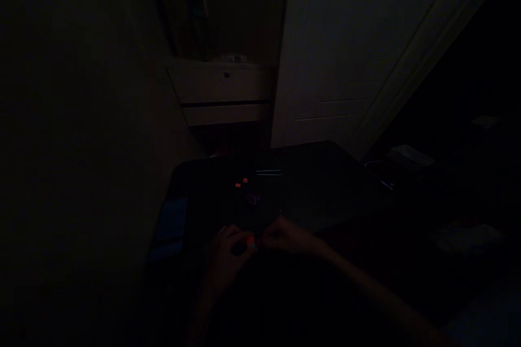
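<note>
In the very dark head view, my left hand point(227, 252) pinches a small glowing red-orange piece point(251, 240) between thumb and fingers. My right hand point(287, 237) is closed close against the piece's right side. Whether its fingertips grip that piece or something thin is too dark to make out. Beyond my hands lie two small orange-red bits point(245, 180) and a dim purplish cluster point(253, 199). A pair of thin, pale, parallel rods, perhaps tweezers point(269, 173), rests farther back.
A dark table point(317, 173) lies under my hands, with a bluish flat item point(169, 227) at its left edge. Behind it stand a drawer unit point(228, 87) and a pale door-like panel point(325, 65). A box-like object point(412, 155) sits off to the right.
</note>
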Motion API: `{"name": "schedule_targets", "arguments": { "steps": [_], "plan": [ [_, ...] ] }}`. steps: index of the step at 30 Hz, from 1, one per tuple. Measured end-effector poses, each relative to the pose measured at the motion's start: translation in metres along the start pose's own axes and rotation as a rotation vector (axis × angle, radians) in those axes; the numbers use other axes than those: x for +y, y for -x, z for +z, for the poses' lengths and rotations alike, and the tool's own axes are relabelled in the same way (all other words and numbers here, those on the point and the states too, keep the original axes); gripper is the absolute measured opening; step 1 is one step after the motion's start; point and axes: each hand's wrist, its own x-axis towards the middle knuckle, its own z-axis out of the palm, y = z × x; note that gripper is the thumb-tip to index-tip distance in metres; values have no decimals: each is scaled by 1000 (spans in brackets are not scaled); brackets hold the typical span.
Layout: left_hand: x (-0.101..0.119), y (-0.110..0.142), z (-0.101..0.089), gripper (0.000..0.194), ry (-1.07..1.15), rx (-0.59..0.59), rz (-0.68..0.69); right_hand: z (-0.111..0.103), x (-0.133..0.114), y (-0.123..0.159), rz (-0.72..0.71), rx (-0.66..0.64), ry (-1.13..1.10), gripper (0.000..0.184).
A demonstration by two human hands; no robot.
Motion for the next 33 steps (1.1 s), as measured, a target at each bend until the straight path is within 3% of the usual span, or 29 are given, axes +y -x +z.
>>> {"name": "schedule_targets", "arguments": {
  "steps": [10,22,28,33],
  "plan": [
    [-2,0,0,13,25,-20,34,5,1,-4,30,71,116,21],
    [-7,2,4,15,18,-25,27,6,11,-3,8,118,-53,32],
    [-6,1,3,15,-1,-32,18,1,-2,-4,53,17,-55,25],
    [-5,1,3,15,9,-32,33,1,-15,-2,133,17,37,21]
  ]
}}
